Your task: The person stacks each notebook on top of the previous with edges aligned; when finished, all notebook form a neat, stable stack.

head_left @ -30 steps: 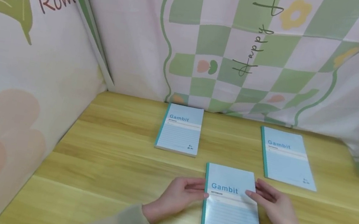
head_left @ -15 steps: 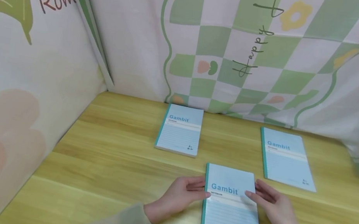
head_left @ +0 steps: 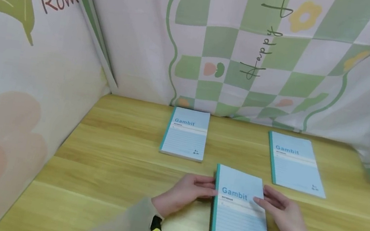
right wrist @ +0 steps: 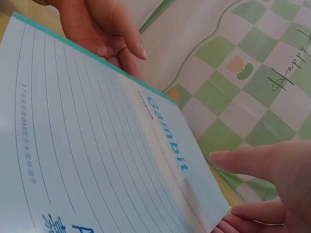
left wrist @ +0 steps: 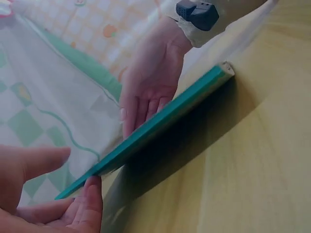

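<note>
1. Head view: spine side of the near notebook (head_left: 241,221) has just swung up and right with the left hand (head_left: 187,192); my read, it's being re-angled between both hands.
2. Spine's raised above the desk (left wrist: 262,170), left fingers (left wrist: 91,206) touching underneath, thumb apart.
3. Right hand (head_left: 285,218): fingers at the opposite edge, thumb spread from them; can't tell if the thumb's touching.
</note>
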Available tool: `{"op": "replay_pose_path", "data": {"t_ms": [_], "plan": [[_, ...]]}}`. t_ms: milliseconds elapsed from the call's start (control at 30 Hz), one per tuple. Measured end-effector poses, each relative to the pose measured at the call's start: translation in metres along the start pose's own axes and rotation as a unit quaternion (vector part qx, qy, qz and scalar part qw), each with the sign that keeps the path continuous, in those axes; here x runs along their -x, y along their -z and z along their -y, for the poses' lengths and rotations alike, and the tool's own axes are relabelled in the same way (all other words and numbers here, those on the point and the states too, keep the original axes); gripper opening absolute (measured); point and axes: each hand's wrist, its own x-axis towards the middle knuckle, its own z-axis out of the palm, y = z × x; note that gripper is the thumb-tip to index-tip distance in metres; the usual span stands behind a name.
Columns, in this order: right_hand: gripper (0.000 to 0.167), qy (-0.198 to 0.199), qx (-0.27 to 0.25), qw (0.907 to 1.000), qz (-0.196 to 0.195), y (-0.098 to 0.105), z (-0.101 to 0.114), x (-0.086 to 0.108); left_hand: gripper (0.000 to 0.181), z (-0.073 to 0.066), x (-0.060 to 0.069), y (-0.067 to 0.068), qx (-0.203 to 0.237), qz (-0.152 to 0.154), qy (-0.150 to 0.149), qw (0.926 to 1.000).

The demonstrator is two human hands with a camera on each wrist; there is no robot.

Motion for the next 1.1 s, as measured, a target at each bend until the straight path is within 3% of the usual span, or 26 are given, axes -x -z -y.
{"op": "replay_pose_path", "data": {"t_ms": [233,433,767,1100], "plan": [[0.094,0.015,0.01,0.9998,0.004,-0.002,-0.001,0.0,0.038,-0.001,-0.008,-0.005,-0.06,-0.039,-0.008,0.9974],[0.099,0.004,-0.001,1.0,0.005,-0.002,-0.001,-0.003,0.03,-0.002,-0.008,-0.007,-0.082,-0.061,-0.016,0.9946],[0.102,-0.013,0.024,0.9996,0.009,-0.001,0.0,-0.006,0.029,-0.009,-0.005,0.003,-0.01,-0.047,-0.039,0.9981],[0.095,-0.01,0.02,0.9995,0.025,-0.006,0.006,-0.007,0.031,-0.006,-0.011,0.014,0.006,-0.076,-0.034,0.9965]]}}
